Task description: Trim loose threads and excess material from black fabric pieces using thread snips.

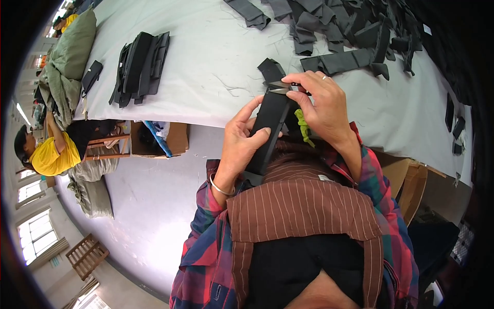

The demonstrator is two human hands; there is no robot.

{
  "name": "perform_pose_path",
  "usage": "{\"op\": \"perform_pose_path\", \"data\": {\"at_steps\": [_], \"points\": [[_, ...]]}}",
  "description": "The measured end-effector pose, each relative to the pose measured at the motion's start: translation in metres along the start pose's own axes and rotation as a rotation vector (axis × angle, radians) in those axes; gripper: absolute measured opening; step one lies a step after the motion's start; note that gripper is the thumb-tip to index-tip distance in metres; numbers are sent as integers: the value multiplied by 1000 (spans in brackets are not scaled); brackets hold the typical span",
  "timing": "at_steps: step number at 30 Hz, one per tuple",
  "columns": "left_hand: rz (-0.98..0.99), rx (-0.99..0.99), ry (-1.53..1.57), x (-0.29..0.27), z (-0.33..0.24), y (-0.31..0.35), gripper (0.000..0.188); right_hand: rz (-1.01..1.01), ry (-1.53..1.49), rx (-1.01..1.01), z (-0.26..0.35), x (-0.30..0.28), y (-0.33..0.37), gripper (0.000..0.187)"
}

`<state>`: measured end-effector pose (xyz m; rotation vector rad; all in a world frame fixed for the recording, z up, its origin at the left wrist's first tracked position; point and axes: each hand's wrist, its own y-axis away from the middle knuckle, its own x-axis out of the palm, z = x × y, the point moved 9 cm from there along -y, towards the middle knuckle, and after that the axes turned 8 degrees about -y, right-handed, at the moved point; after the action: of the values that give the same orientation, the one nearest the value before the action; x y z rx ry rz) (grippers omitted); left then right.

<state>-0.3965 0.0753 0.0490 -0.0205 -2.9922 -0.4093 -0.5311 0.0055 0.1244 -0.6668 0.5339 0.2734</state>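
Note:
A long strip of dark fabric [271, 114] slants across the table's near edge, and my left hand [243, 135] is closed on it, thumb on top. Above its far part my right hand [321, 103] pinches a small pair of thread snips [279, 87], whose two pointed blades stand apart at the fabric's edge. A bright yellow-green cord or ribbon [303, 126] hangs below my right hand. The far end of the strip [270, 69] rests on the table beyond the blades. Part of the snips' body is hidden by my fingers.
A neat stack of dark strips [139, 67] lies at left, with a small dark piece [91, 77] nearby. Loose dark strips [334, 26] pile up at the far right of the white-covered table [206, 51]. Cardboard boxes [177, 139] stand below. A person in yellow [56, 149] is at left.

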Motion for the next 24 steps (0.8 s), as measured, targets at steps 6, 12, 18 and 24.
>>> {"op": "perform_pose_path", "data": {"at_steps": [6, 12, 18, 24], "points": [[28, -68, 80, 1, -3, 3, 65, 0, -506, 355, -38, 15, 14, 18], [174, -177, 128, 12, 3, 13, 66, 140, -791, 523, -47, 28, 23, 20], [172, -151, 189, 5, -4, 12, 55, -14, -418, 265, -27, 11, 12, 22], [135, -155, 174, 2, 2, 12, 37, 109, -299, 88, -10, 8, 5, 21]]}}
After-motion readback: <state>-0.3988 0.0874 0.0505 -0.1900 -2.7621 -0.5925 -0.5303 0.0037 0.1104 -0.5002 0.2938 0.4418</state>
